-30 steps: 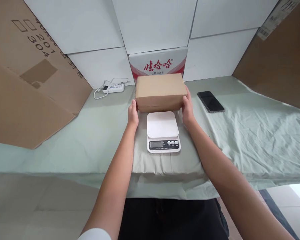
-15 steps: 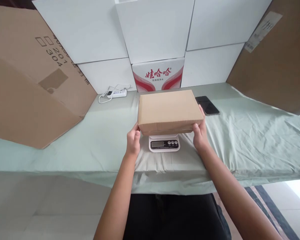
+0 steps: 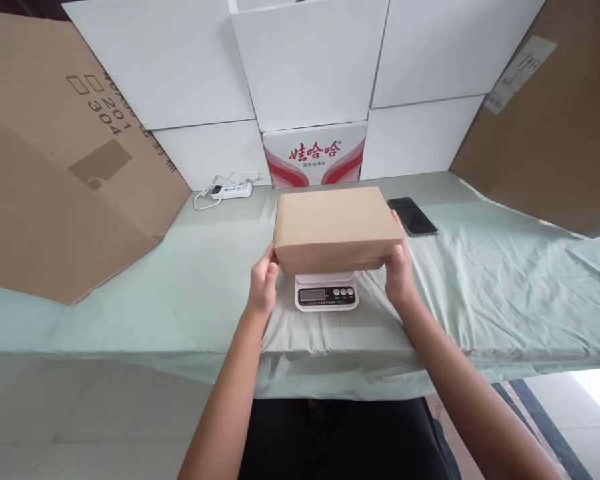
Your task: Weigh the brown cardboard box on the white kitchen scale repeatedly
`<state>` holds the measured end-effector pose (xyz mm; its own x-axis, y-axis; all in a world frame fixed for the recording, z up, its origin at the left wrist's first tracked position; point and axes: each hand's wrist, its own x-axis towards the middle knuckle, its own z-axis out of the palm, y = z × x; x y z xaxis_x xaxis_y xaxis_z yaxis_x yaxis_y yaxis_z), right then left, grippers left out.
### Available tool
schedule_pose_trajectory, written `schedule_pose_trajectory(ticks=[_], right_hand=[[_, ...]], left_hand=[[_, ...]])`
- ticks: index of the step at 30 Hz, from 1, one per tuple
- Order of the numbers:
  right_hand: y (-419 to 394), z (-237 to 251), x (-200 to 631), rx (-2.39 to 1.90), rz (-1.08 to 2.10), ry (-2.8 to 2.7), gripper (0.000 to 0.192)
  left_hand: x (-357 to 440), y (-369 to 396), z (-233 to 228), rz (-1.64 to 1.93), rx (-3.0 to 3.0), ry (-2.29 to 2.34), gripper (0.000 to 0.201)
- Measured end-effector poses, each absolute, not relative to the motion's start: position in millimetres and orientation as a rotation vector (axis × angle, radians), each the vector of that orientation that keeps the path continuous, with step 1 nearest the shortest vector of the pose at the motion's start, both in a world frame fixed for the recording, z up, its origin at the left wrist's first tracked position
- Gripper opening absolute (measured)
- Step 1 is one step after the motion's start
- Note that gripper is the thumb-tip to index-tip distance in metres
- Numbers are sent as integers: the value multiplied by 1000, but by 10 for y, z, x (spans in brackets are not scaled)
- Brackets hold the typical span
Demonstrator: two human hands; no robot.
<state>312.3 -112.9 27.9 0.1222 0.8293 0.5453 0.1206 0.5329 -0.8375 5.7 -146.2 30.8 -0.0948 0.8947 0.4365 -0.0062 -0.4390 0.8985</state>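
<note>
A closed brown cardboard box (image 3: 337,223) is held level between my two hands, over a white digital kitchen scale (image 3: 327,295). My left hand (image 3: 264,280) grips the box's near left corner, thumb at the front and fingers partly hidden under the side. On the opposite end, my right hand (image 3: 400,267) is closed on the near right corner, its thumb against the front face. The box covers the scale's weighing plate; only the front panel with its display and buttons shows. Whether the box touches the plate I cannot tell.
A black phone (image 3: 413,216) lies behind my right hand. At the back left is a white power strip (image 3: 231,191) with a coiled cable. White boxes (image 3: 310,67) line the back, and large brown cardboard sheets (image 3: 80,180) stand at the sides. Green cloth (image 3: 180,300) covers the table.
The box has tipped slightly so more of its front face shows. Both hands keep their hold on it. The whole view has shifted a little.
</note>
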Motion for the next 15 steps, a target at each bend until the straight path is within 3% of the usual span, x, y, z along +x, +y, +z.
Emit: schedule_pose_trajectory(ticks=[7,15], right_hand=[[-402,735,2944,-843,486,-1451,88],[247,186,2823,-955,705,-1342,116]], left_hand=[[19,-670,759,1781,1474,945,85],[156,11,113,1729,1233,1099,88]])
